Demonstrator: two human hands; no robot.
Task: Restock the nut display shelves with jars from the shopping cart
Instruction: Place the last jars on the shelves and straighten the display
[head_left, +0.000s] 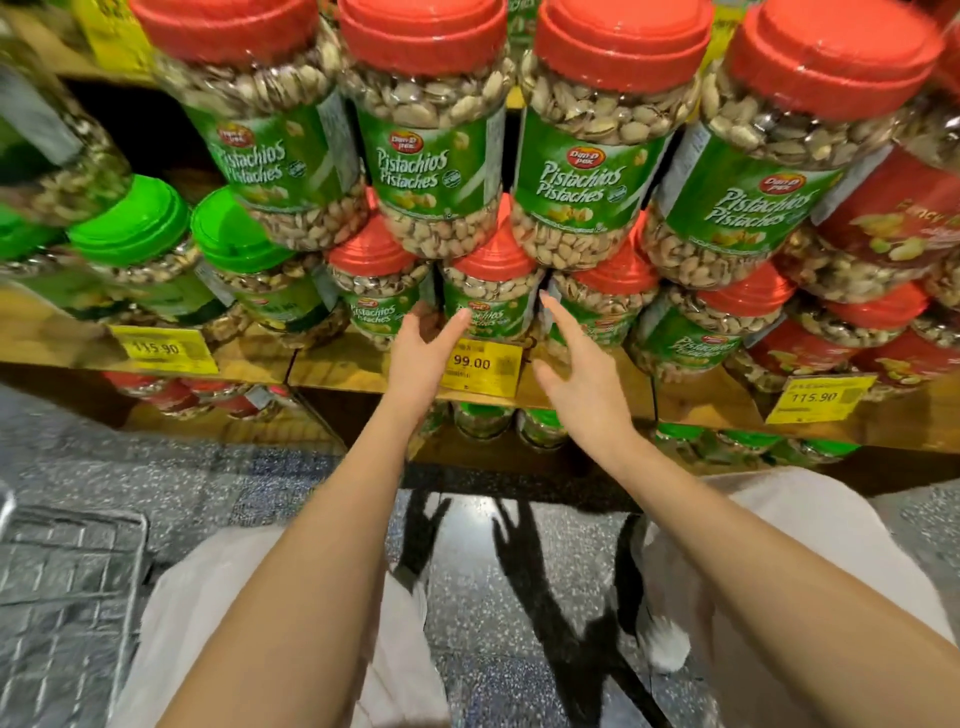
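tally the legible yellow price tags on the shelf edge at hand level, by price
115.90 tags: 2
99.00 tag: 1
Total: 3

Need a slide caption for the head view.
Left hand and right hand, open, flank a red-lidded pistachio jar above the 99.00 price tag.

You can read "Dan-D pak" and "Pistachios Pistaches" on the green labels of the red-lidded jars (576, 182). Yellow shelf-edge tags: left tag (163, 349) 115.90, centre tag (480, 366) 99.00, right tag (821, 399) 115.90. Red-label jar (904, 208) on your far right: "Fancy", rest unreadable.
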